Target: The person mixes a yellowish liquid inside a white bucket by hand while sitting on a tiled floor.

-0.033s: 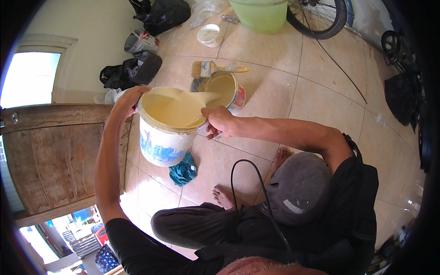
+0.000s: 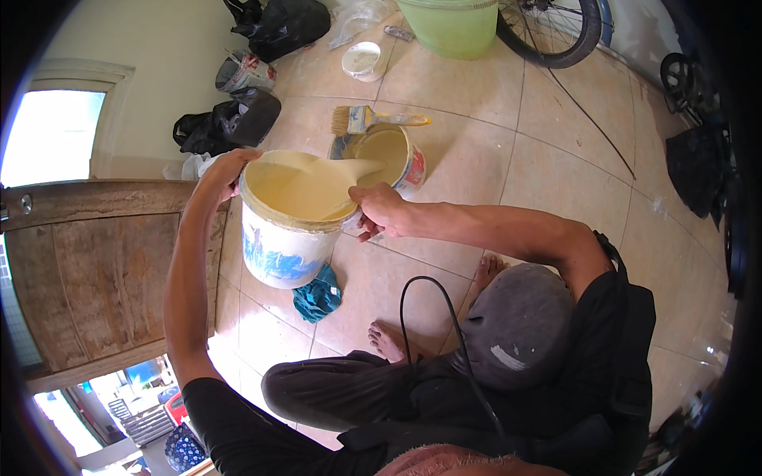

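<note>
A large white bucket [image 2: 282, 246] with blue markings is tilted over the tiled floor. Cream paint [image 2: 305, 190] fills it and runs from its lip in a stream into a smaller paint can [image 2: 393, 155] just behind. My left hand [image 2: 226, 170] grips the bucket's far left rim. My right hand [image 2: 381, 210] grips the rim on the right, beside the pouring lip. A flat paintbrush [image 2: 373, 119] with a yellow handle lies across the far edge of the small can. A teal cloth [image 2: 317, 293] lies on the floor under the bucket.
A wooden panel [image 2: 95, 262] stands at the left. Black bags [image 2: 230, 123] and another paint can [image 2: 242, 73] sit by the wall. A green tub [image 2: 452, 24], a small white container [image 2: 363, 59] and a bicycle wheel [image 2: 548, 28] are at the back. A black cable [image 2: 444, 317] loops over my legs.
</note>
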### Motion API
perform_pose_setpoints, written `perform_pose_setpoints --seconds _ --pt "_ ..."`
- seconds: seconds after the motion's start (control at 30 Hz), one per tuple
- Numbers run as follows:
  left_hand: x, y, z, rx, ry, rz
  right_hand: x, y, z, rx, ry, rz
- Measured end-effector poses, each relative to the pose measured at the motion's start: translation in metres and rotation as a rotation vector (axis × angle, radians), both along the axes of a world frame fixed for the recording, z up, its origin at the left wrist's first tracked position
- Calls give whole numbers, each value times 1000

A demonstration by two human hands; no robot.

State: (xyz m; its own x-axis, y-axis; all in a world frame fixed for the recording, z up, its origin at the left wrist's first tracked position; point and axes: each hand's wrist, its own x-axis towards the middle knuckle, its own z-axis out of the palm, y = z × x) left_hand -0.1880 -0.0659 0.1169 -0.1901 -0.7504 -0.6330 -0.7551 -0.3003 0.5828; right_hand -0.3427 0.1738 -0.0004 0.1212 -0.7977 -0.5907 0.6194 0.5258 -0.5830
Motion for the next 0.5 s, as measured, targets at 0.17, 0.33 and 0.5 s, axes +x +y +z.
perform_pose_setpoints --seconds 0.17,0.33,0.5 --pt "-2 0 -5 -47 -6 -18 -2 1 -3 -1 19 -26" --pt "19 12 -6 -31 71 6 -1 0 1 -41 163 -36" --pt "46 23 -23 -31 174 104 5 2 0 -86 274 -43"
